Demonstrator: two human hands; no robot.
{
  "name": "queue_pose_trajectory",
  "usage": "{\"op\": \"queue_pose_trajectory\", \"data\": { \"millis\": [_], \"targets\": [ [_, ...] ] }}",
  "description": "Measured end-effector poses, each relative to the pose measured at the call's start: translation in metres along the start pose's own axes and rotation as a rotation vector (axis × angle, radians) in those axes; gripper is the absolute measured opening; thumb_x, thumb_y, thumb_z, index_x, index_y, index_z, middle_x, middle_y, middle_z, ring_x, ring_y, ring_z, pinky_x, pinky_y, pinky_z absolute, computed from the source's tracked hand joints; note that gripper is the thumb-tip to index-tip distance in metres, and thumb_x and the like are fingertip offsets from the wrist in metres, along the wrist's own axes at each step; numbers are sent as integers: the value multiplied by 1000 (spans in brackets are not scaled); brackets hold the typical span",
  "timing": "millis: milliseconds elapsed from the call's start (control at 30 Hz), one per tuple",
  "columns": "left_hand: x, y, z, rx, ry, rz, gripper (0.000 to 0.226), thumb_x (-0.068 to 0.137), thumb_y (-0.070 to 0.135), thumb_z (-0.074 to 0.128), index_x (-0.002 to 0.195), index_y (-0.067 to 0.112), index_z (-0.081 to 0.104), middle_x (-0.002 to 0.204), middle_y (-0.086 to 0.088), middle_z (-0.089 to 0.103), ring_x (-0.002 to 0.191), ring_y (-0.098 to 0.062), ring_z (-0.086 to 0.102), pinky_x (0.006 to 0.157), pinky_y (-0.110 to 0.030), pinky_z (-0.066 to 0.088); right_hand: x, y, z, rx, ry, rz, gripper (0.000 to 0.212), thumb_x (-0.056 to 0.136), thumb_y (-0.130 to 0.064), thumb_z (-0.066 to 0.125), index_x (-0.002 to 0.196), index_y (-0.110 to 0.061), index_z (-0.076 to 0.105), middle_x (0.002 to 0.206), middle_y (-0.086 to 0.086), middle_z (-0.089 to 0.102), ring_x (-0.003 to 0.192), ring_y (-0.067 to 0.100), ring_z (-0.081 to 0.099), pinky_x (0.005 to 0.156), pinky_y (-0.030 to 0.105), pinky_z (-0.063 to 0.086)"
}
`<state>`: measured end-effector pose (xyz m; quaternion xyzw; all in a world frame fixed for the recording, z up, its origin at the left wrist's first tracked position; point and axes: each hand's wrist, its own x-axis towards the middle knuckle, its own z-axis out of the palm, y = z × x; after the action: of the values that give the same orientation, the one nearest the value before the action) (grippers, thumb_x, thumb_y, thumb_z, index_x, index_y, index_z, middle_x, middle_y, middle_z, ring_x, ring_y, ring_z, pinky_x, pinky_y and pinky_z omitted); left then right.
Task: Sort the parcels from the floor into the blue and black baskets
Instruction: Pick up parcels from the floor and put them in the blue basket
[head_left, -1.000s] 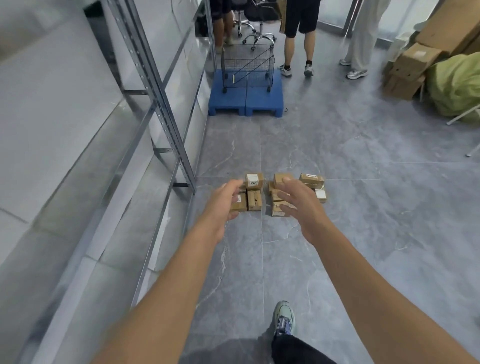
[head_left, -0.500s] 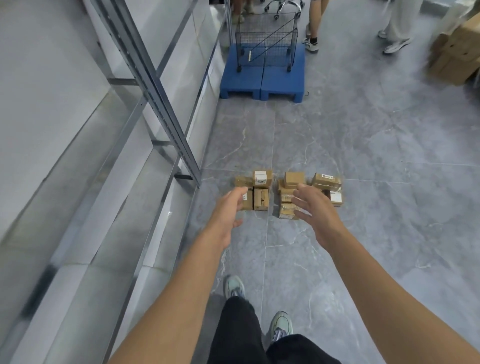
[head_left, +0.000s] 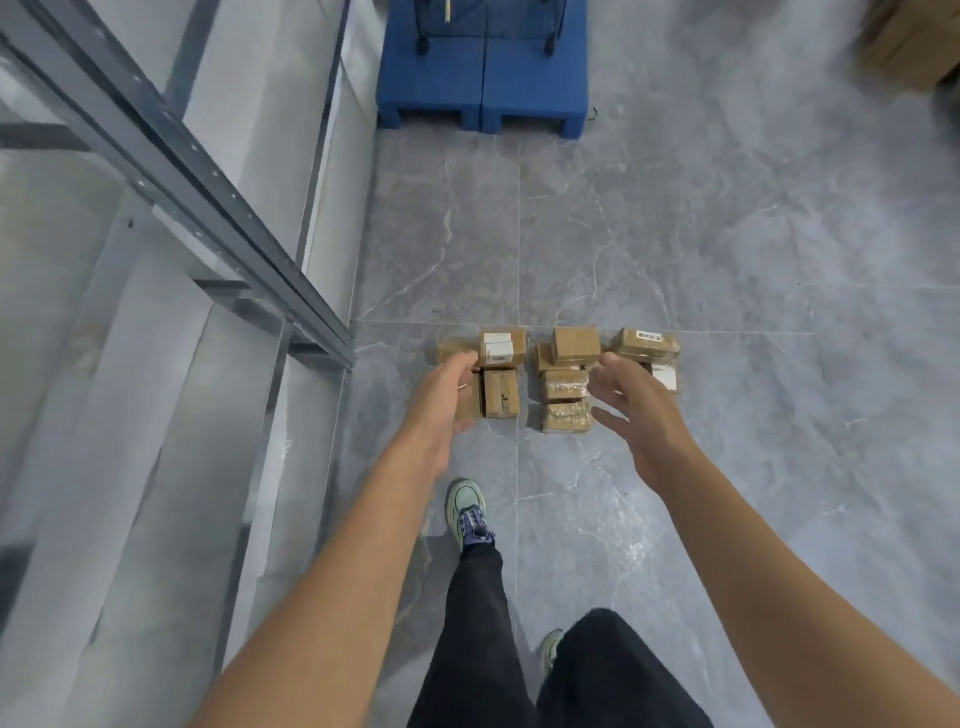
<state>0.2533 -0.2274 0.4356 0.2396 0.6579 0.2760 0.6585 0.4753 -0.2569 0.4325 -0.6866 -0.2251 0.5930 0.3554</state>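
Observation:
Several small brown cardboard parcels lie in two groups on the grey floor. The left group holds a labelled parcel (head_left: 501, 347) and a taped one (head_left: 501, 393). The right group includes a plain parcel (head_left: 575, 343), two taped ones (head_left: 565, 385) and a labelled parcel (head_left: 645, 343) at the far right. My left hand (head_left: 441, 410) hangs over the left group with its fingers curled and apart, holding nothing. My right hand (head_left: 636, 410) is spread open above the right group, covering part of it. A black wire basket (head_left: 488, 23) stands at the top on a blue pallet (head_left: 480, 83).
A grey metal shelf frame (head_left: 171, 171) runs along the left, its foot close to the left parcels. Brown cartons (head_left: 909, 47) sit at the top right. My legs and pale green shoes (head_left: 467, 512) are just behind the parcels.
I have stepped closer and the view has tilted down. The parcels are now nearer and both hands have spread out over them. The people at the far end are out of view.

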Motion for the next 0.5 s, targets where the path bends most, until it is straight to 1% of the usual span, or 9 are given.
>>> {"op": "queue_pose_trajectory", "data": {
  "millis": [67,133,200,267,300,400,500],
  "targets": [
    [30,10,0,18,0,-21,21,102,39,57,120,28,63,133,2,60,125,-15,55,98,-42,49,27,-6,7,4,16,14,41,107,-42,55,140,-18,61,140,3,64,132,20,60,117,49,45],
    [56,14,1,32,-5,-45,22,102,39,58,120,27,63,133,2,60,126,-15,54,97,-42,49,52,-9,12,8,35,34,39,107,-41,55,138,-18,61,138,2,64,132,20,60,116,49,46],
    [81,15,3,49,-15,-71,19,102,39,57,117,28,63,128,5,61,124,-14,55,97,-41,48,78,-8,15,1,42,54,42,107,-42,55,142,-17,57,140,2,62,132,20,59,117,49,45],
    [105,13,5,66,-16,-105,13,103,40,56,109,32,63,121,10,62,118,-11,56,102,-42,45,104,-6,19,-8,33,84,43,108,-40,54,145,-18,53,142,1,60,134,20,57,118,47,45],
    [117,11,6,77,-17,-121,13,103,42,55,108,33,63,121,10,61,119,-11,56,105,-43,44,117,-4,21,-13,25,99,44,108,-39,53,147,-18,52,142,1,59,135,20,57,118,46,44],
    [156,1,12,119,-23,-168,20,103,44,54,118,33,59,134,6,57,131,-15,51,113,-48,42,158,4,26,-19,21,142,46,108,-38,54,148,-16,51,142,3,59,136,22,55,116,44,44],
    [198,-12,22,145,10,-208,32,103,45,54,130,29,56,141,1,55,132,-16,51,112,-48,43,202,19,29,-31,-7,174,32,109,-36,54,136,-20,53,135,1,59,134,22,55,118,46,42]
  ]
}}
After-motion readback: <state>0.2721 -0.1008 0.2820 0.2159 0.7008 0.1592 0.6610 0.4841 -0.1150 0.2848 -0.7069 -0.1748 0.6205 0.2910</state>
